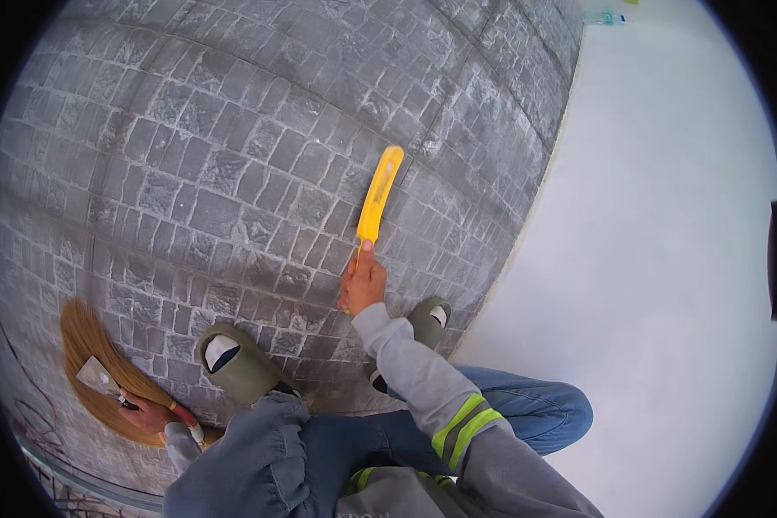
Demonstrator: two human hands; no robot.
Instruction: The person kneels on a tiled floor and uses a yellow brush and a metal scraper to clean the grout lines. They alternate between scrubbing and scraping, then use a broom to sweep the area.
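My right hand (363, 281) is closed round the narrow end of a yellow hand brush (378, 192). Its long, slightly curved back points away from me over the grey stone paving (207, 213), with a dusty smear on it; any bristles beneath are hidden. At the lower left, my left hand (149, 416) grips a scraper (97, 376) with a wide, flat metal blade and a dark handle. Right behind it is a broom (95, 332) with long tan bristles and a red part near the hand. Whether that hand also holds the broom I cannot tell.
My feet in green slides (242, 363) rest on the paving. A smooth white surface (639, 216) borders it on the right, with a clear plastic bottle (603, 18) at the far end. Thin cables (39, 414) lie at the far left edge.
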